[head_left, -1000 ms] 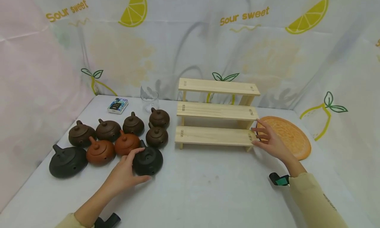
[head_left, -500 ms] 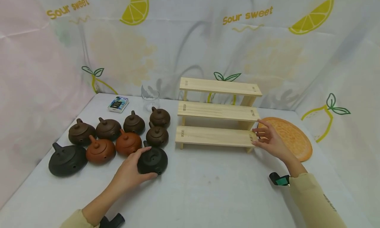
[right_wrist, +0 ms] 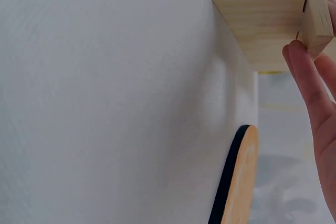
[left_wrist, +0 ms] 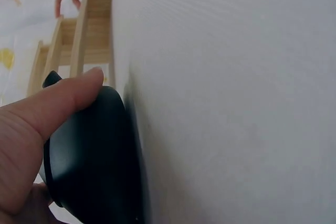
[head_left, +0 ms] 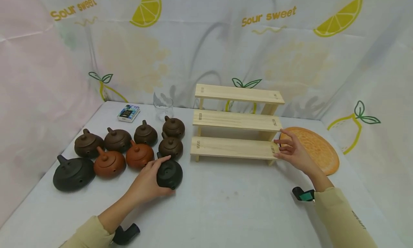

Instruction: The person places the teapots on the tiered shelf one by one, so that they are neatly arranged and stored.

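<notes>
A small black teapot (head_left: 169, 174) stands on the white table, its handle toward the brown teapots behind. My left hand (head_left: 146, 181) grips it between thumb and fingers from the left side. In the left wrist view the thumb lies over the dark body of the teapot (left_wrist: 97, 156); the other fingers are mostly hidden behind it. At the right end of a three-tier wooden shelf (head_left: 232, 147), my right hand (head_left: 298, 156) holds the edge of the lowest board. The right wrist view has its fingertips against the board's end (right_wrist: 317, 30).
Several brown teapots (head_left: 146, 133), two orange-red ones (head_left: 109, 164) and a larger black one (head_left: 73, 174) crowd the left of the table. Behind them are a small card box (head_left: 128, 113) and a clear glass (head_left: 163, 110). A round pizza-patterned board (head_left: 314, 149) lies right of the shelf.
The small black teapot has shifted a little to the right, away from the orange-red teapots, with my left hand on it. My right hand stays at the shelf's end.
</notes>
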A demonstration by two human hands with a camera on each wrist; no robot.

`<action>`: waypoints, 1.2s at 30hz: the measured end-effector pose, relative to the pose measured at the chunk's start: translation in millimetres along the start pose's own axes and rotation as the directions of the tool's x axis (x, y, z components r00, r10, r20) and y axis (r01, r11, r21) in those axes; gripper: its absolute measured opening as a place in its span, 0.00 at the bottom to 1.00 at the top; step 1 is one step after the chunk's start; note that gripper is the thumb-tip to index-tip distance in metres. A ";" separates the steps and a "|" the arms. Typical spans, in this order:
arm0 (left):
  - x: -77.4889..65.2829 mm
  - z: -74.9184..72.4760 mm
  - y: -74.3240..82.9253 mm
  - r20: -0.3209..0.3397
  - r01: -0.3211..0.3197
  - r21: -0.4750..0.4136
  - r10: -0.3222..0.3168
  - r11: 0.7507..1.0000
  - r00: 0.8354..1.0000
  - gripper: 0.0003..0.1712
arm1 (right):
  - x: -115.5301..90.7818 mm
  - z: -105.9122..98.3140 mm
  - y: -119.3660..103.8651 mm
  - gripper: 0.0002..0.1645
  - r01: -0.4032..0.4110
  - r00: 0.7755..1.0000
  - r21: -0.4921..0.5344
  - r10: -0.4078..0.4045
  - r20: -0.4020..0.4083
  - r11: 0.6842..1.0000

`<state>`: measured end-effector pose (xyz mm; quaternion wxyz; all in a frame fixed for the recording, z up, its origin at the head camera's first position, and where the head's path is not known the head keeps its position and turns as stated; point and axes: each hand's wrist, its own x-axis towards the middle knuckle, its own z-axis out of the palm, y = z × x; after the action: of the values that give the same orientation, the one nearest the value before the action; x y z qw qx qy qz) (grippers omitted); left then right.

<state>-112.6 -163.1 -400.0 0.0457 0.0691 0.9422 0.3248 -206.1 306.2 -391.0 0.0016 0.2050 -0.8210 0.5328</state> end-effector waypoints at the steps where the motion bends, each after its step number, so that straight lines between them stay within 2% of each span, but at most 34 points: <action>1: 0.3 0.2 0.2 -0.008 0.003 0.006 -0.003 1.000 1.000 0.56 | 0.0 0.2 0.4 0.50 -0.005 1.000 0.001 0.005 -0.001 1.000; 7: 1.0 1.0 0.6 -0.037 0.007 0.024 -0.006 1.000 0.999 0.51 | 0.3 2.6 2.0 0.50 -0.025 1.000 -0.007 0.025 -0.002 1.000; 14: -0.4 4.1 1.1 -0.067 -0.087 -0.014 0.085 0.996 0.994 0.48 | 2.6 4.3 1.1 0.50 -0.002 1.000 -0.006 0.001 -0.018 1.000; 20: -0.8 -1.9 11.3 -0.048 -0.142 -0.099 0.138 0.985 0.989 0.49 | 0.9 2.0 1.1 0.50 -0.018 1.000 -0.032 0.017 -0.016 0.999; 27: -0.4 -12.5 29.7 -0.105 -0.275 -0.178 0.259 0.945 0.960 0.52 | -0.6 1.4 2.2 0.50 -0.025 1.000 -0.042 0.025 -0.008 0.999; 32: 1.4 -17.6 43.9 -0.126 -0.299 -0.267 0.274 0.916 0.953 0.52 | -0.5 0.5 2.2 0.50 -0.022 1.000 -0.050 0.022 -0.011 0.999; 36: 4.3 -21.9 53.5 -0.133 -0.332 -0.347 0.305 0.877 0.943 0.47 | -0.3 0.1 1.7 0.50 -0.022 1.000 -0.062 0.021 -0.019 0.998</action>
<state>-114.3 -134.0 -349.9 -0.0316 0.2013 0.8422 0.4991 -206.3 306.8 -392.6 0.0098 0.1912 -0.8393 0.5088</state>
